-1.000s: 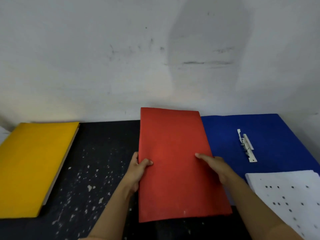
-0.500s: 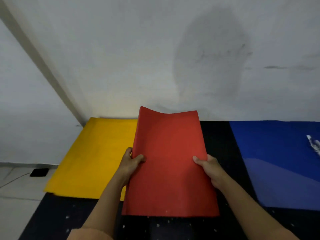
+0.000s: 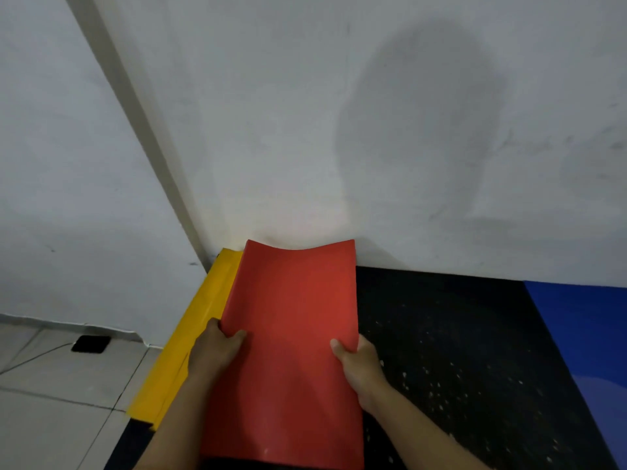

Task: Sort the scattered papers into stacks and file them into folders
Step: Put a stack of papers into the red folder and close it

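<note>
Red folder (image 3: 291, 337) held above black table (image 3: 458, 351), both hands clamped on its long edges. Left hand (image 3: 217, 349) pinches left edge, thumb on top; right hand (image 3: 359, 359) pinches right edge, thumb on top. Cover sags in middle. Folder overlaps yellow folder (image 3: 190, 337) at table's left end; blue folder (image 3: 590, 337) lies well apart at right. Likely step: stack red on yellow. Advice: level sagging cover, square corners over yellow, lower flat, release both edges together.

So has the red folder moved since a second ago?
Yes. The red folder, held at its edges by the left hand and right hand, has gone left: away from the blue folder, now overlapping the yellow folder.
</note>
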